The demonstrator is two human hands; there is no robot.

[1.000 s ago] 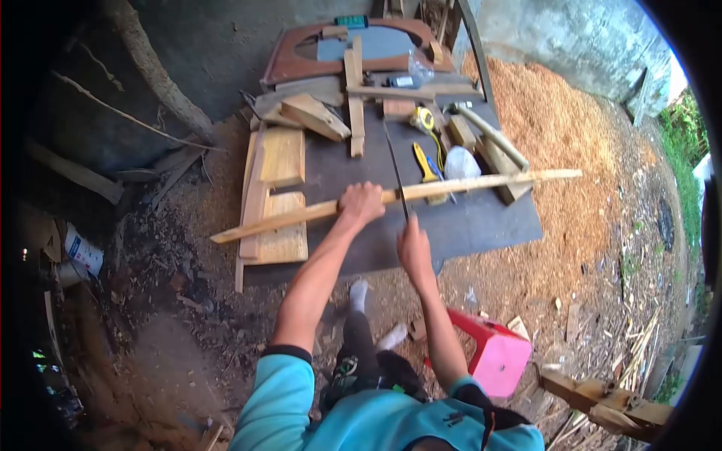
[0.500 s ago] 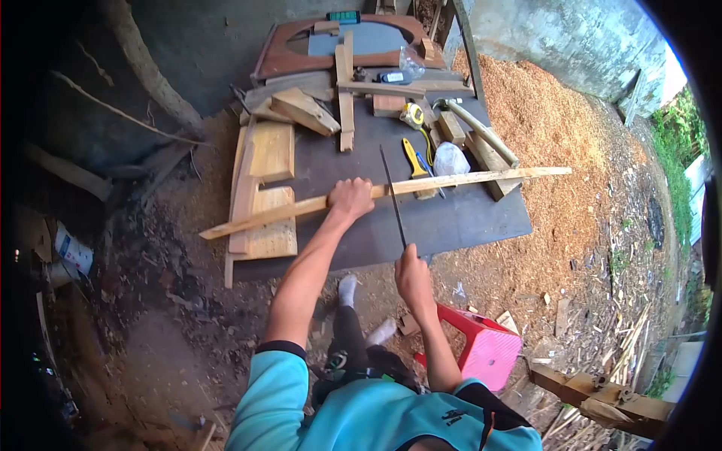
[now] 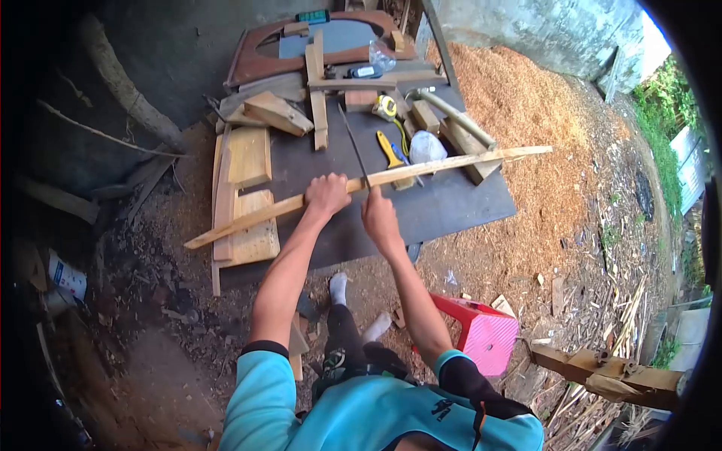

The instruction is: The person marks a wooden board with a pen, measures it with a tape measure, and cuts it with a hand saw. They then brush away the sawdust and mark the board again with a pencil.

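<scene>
A long narrow strip of pale wood [image 3: 451, 163] lies slantwise over the dark tabletop [image 3: 451, 201]. My left hand [image 3: 328, 194] is closed around it near the middle. In my right hand [image 3: 380, 218] is a handsaw [image 3: 351, 137], seen nearly edge-on as a thin dark blade. The blade crosses the strip just right of my left hand and points away from me; my right fist is close to the strip's near edge. A yellow-handled brush [image 3: 391, 150] and a clear plastic bag [image 3: 428, 148] lie just beyond the strip.
A tape measure [image 3: 385, 108], a hammer [image 3: 459, 119] and several wood blocks [image 3: 278, 112] lie farther back. An oval-mirrored brown frame [image 3: 252, 60] stands behind them. A red stool [image 3: 487, 338] is on the ground at right, below a sawdust heap [image 3: 519, 105].
My right hand has pushed forward, carrying the saw farther across the strip. My left hand keeps its grip. The whole view has shifted, so the table appears farther left.
</scene>
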